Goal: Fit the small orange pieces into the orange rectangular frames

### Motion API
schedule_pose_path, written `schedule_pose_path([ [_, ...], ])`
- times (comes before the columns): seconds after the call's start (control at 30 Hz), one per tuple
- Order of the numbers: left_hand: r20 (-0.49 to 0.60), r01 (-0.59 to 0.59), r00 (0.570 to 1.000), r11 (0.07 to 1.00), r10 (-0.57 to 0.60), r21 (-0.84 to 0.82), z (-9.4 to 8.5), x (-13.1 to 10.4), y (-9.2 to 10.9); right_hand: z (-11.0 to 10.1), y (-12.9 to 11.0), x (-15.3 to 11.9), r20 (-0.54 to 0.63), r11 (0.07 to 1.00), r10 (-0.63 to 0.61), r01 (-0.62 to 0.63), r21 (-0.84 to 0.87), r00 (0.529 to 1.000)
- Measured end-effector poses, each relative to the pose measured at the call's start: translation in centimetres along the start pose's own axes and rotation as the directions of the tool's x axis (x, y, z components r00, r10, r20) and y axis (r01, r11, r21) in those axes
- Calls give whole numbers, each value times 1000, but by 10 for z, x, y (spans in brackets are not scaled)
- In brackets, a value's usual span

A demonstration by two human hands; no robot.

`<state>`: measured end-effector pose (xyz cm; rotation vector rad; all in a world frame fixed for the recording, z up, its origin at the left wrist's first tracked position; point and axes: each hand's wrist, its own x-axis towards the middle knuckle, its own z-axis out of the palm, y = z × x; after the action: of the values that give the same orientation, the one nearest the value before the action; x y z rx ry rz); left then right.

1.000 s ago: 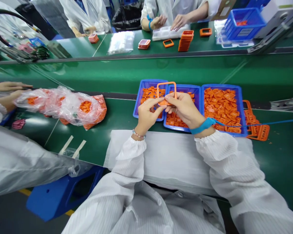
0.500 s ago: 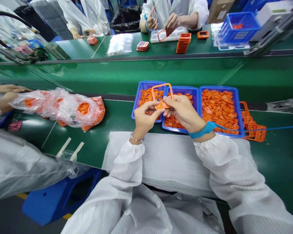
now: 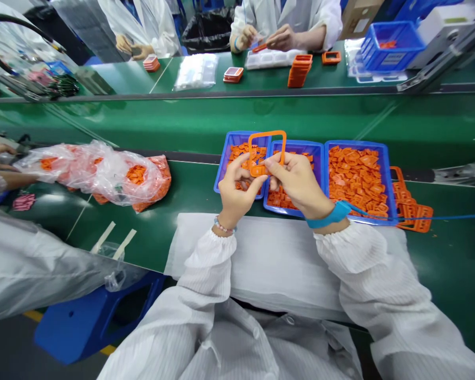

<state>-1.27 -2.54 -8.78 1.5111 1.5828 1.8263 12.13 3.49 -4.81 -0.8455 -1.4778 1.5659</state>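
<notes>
An orange plastic frame stands upright between my two hands, its open side showing the bins behind it. My left hand pinches its lower left edge with thumb and fingers. At the lower right, my right hand grips the same frame, thumb pressed on its bottom bar. Just behind are a left blue bin, a middle blue bin and a right blue bin, holding small orange parts. My fingers hide some of the frame's lower part.
A white sheet covers the bench before me. Orange frames lie right of the bins. Bags of orange parts lie at left, near a co-worker's hands. Across the green divider, another person's hands hold an orange piece.
The orange frame has turned more upright and square to my view, and my left fingers have moved up along its left side. The co-worker's hands at left have shifted.
</notes>
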Motion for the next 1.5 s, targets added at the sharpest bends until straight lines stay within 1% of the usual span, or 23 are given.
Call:
schedule_pose_path([
  [0.07,11,57,998,997,-57,-53,1,0,0,3,0,-2,-26,998,-44,43,-49,999],
  [0.13,50,108,993,992,-105,-71,1,2,-1,6,1,-3,-50,994,-72,67,-84,996],
  [0.27,122,223,970,968,-209,-118,2,5,-1,13,2,-6,-64,992,-90,84,-92,994],
  [0.5,132,371,928,892,-348,-257,4,5,-5,17,10,-7,-96,989,-66,52,-140,993],
  [0.57,135,402,915,877,-379,-263,3,6,-6,16,8,-7,-59,994,-31,24,-103,998],
  [0.63,109,412,911,873,-397,-262,1,8,-4,13,4,-7,39,999,43,-42,-13,998],
  [0.73,45,375,924,880,-379,-292,-2,9,1,9,-8,-9,199,978,146,-172,120,969],
  [0.77,27,352,932,881,-362,-316,-2,9,4,8,-12,-10,224,968,168,-203,144,960],
  [0.83,6,308,944,877,-329,-370,-3,7,10,6,-21,-13,235,958,193,-235,166,953],
  [0.93,-30,258,954,864,-299,-432,-5,5,18,6,-30,-18,233,956,186,-231,182,954],
  [1.03,-75,229,954,865,-291,-447,-5,4,21,8,-35,-23,242,960,165,-213,183,956],
  [1.17,-123,218,949,886,-290,-408,-4,7,17,10,-39,-28,264,970,150,-193,146,953],
  [1.3,-206,156,948,919,-242,-362,-4,8,12,10,-41,-32,249,982,135,-163,96,959],
  [1.37,-258,87,950,943,-176,-321,-6,7,14,11,-40,-33,218,988,111,-131,78,970],
  [1.4,-281,35,953,960,-116,-277,-8,6,16,12,-40,-33,194,992,91,-106,68,977],
  [1.43,-290,-33,956,977,-31,-212,-11,4,19,13,-39,-34,162,996,65,-75,57,985],
  [1.47,-274,-108,959,986,70,-126,-14,2,22,14,-38,-34,125,998,34,-40,43,992],
  [1.5,-228,-184,958,983,173,-28,-16,-1,26,16,-36,-35,88,1000,0,-2,24,996],
])
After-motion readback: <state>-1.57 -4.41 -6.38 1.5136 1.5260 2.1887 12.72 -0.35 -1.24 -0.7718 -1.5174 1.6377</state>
